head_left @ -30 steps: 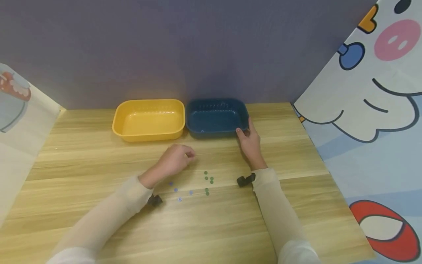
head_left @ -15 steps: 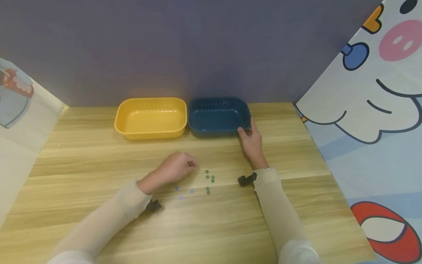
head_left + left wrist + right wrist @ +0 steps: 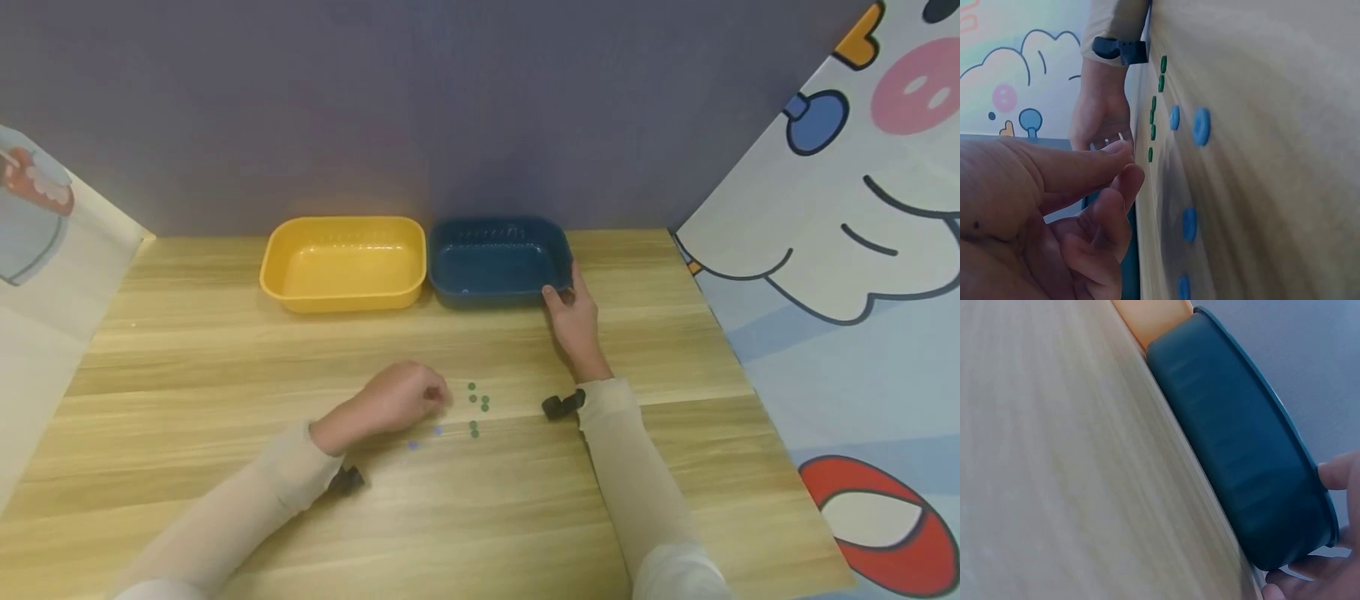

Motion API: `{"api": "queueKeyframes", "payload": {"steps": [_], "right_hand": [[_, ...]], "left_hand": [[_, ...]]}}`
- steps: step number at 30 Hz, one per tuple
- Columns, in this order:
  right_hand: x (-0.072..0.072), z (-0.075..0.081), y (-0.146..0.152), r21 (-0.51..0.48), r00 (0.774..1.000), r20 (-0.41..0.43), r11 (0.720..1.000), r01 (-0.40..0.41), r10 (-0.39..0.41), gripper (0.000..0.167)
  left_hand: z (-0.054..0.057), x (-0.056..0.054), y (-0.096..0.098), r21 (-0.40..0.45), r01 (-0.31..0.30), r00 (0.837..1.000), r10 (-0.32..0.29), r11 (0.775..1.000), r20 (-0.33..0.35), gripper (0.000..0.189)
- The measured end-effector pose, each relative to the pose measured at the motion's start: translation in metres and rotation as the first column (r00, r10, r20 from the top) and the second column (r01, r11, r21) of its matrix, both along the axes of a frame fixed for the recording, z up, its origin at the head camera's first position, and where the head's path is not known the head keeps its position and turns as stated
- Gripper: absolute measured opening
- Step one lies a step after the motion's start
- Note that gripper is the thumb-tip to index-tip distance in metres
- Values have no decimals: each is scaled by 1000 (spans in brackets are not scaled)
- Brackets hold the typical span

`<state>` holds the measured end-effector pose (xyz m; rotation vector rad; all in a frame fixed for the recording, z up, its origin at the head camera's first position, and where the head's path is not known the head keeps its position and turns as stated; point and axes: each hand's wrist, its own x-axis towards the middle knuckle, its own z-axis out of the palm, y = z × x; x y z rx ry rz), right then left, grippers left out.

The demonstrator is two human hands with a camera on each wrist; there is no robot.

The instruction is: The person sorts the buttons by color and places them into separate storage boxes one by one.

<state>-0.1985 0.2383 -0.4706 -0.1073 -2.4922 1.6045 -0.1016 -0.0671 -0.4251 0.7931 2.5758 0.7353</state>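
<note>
Using the blue bin (image 3: 487, 297) as the landmark: the head view has it on the table (image 3: 525, 517), with the yellow bin (image 3: 345, 303) just to its left. The right hand (image 3: 574, 321) is clamped on the blue bin's near right corner, and the right wrist view adds what you can't get from above: one fingertip at the rim, others down by the base of the right end. The left hand (image 3: 401, 394) is on the near side of the bin, toward its left, thumb and curled fingers together. From the head I only count two blue discs (image 3: 412, 446), but the left wrist cam shows four. Six green discs (image 3: 485, 400) show in both, straight toward the person from the bin. As for direction, the bin's opening faces up, long axis running left to right, and the discs lie flat.
</note>
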Motion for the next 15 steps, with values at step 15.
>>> {"api": "queueKeyframes", "payload": {"steps": [15], "right_hand": [[-1,0,0,-26,1000,0,1000,-9,9,80]], "left_hand": [[-6,11,-3,-31,66,996,-64,997,55,9]]}}
